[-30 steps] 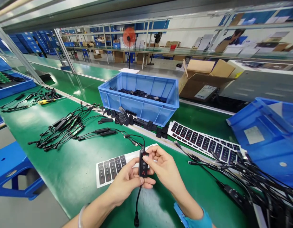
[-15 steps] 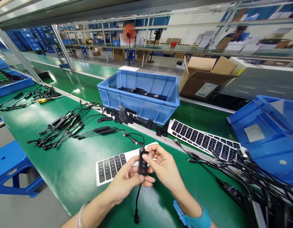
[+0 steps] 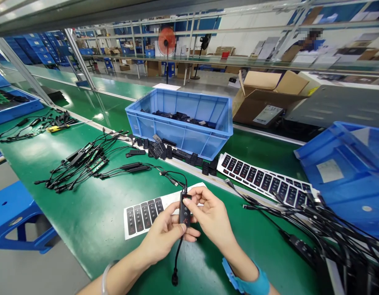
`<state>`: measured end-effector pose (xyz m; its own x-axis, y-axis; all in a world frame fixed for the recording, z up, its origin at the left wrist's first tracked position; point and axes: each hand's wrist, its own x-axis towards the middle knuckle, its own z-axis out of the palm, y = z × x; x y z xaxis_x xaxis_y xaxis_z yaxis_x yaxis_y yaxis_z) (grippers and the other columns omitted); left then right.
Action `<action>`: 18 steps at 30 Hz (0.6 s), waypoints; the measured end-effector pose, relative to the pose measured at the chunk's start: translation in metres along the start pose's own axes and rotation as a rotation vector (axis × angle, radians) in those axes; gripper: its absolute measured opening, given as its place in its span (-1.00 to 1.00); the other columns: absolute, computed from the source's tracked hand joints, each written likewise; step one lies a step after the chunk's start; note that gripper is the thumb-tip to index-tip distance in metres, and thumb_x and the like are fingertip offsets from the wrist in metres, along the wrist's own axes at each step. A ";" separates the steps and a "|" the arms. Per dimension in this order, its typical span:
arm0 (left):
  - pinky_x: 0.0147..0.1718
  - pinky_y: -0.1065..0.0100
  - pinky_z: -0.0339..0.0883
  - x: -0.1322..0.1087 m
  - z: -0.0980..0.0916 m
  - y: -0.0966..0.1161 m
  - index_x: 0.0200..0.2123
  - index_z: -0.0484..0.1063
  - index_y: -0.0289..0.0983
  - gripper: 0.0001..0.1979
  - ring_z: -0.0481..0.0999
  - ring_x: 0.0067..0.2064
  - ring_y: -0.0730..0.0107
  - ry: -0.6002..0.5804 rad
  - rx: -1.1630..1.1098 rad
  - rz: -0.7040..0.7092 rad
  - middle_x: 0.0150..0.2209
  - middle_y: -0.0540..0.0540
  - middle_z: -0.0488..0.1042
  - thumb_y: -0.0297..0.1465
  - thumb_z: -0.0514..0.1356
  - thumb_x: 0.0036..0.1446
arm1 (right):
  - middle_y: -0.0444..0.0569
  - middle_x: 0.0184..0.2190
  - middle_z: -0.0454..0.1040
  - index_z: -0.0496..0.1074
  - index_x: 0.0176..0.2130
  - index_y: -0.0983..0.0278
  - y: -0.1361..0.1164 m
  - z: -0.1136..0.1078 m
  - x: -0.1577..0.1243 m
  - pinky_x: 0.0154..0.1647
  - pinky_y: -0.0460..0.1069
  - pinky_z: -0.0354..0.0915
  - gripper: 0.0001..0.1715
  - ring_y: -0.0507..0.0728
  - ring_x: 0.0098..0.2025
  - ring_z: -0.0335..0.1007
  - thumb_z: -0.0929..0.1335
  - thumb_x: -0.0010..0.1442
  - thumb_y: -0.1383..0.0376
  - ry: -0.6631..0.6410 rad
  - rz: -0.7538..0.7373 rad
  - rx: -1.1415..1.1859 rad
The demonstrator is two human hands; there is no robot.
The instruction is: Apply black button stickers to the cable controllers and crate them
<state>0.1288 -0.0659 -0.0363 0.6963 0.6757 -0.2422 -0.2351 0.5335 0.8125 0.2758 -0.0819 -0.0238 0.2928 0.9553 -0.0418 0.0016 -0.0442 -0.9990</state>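
A slim black inline controller [image 3: 185, 210] with a cable at each end is held upright above the green bench. My left hand [image 3: 163, 237] pinches its lower part from the left, fingers closed round it. My right hand [image 3: 211, 217] grips its upper right edge, thumb pressed on the button face. One cable [image 3: 176, 254] hangs down to a plug near the bench edge. Under my hands lies a white sticker sheet [image 3: 146, 213] with rows of black button labels.
A blue crate [image 3: 180, 123] of black parts stands behind, loose black housings [image 3: 165, 151] at its foot. Cabled boards [image 3: 85, 162] lie left, a second label sheet [image 3: 263, 180] and a heap of cables [image 3: 325, 229] right, beside a blue bin [image 3: 349, 172]. A cardboard box [image 3: 266, 102] sits beyond.
Both hands stay on the controller. My right thumb has slid down over its face and the dangling plug has swung slightly left.
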 end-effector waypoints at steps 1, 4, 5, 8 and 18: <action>-0.19 0.23 0.44 0.000 0.000 0.000 0.15 0.26 -0.26 -0.36 0.61 -0.21 0.20 -0.001 0.003 0.004 -0.16 -0.22 0.54 -0.23 0.37 0.05 | -0.23 -0.53 0.20 0.38 -0.30 0.24 0.000 0.000 0.000 -0.68 -0.13 0.34 -0.65 -0.03 -0.58 0.19 0.45 0.06 0.05 0.002 -0.003 -0.001; -0.20 0.26 0.44 0.000 0.000 0.000 0.13 0.27 -0.26 -0.38 0.61 -0.22 0.22 0.001 0.011 0.009 -0.17 -0.21 0.54 -0.21 0.37 0.05 | -0.23 -0.53 0.20 0.37 -0.29 0.23 0.002 0.001 -0.001 -0.67 -0.13 0.34 -0.66 -0.02 -0.58 0.19 0.44 0.08 0.06 0.003 -0.010 -0.013; -0.21 0.26 0.44 0.000 0.001 0.000 0.13 0.27 -0.26 -0.38 0.61 -0.22 0.22 0.003 0.017 0.011 -0.18 -0.20 0.53 -0.21 0.36 0.05 | -0.23 -0.53 0.20 0.37 -0.29 0.23 0.003 0.002 -0.001 -0.67 -0.13 0.34 -0.67 -0.02 -0.58 0.19 0.44 0.09 0.07 0.003 -0.011 -0.022; -0.23 0.28 0.44 0.000 0.000 -0.001 0.13 0.27 -0.27 -0.38 0.61 -0.23 0.23 0.009 0.033 0.017 -0.23 -0.17 0.54 -0.20 0.36 0.05 | -0.24 -0.52 0.20 0.35 -0.26 0.22 0.007 0.001 -0.001 -0.66 -0.12 0.35 -0.70 -0.03 -0.59 0.17 0.41 0.12 0.08 0.002 -0.015 -0.069; -0.28 0.33 0.44 0.001 -0.002 0.003 0.04 0.38 -0.32 -0.44 0.59 -0.30 0.28 -0.037 0.034 -0.002 -0.29 -0.16 0.57 -0.35 0.42 -0.03 | -0.11 -0.23 0.38 0.13 0.18 0.13 0.002 -0.009 0.004 -0.43 -0.06 0.35 -0.06 0.06 -0.34 0.35 0.51 -0.13 0.33 -0.347 0.117 -0.106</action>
<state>0.1277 -0.0625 -0.0349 0.7215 0.6551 -0.2241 -0.2113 0.5166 0.8297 0.2854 -0.0806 -0.0261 -0.0446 0.9834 -0.1760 0.0916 -0.1714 -0.9809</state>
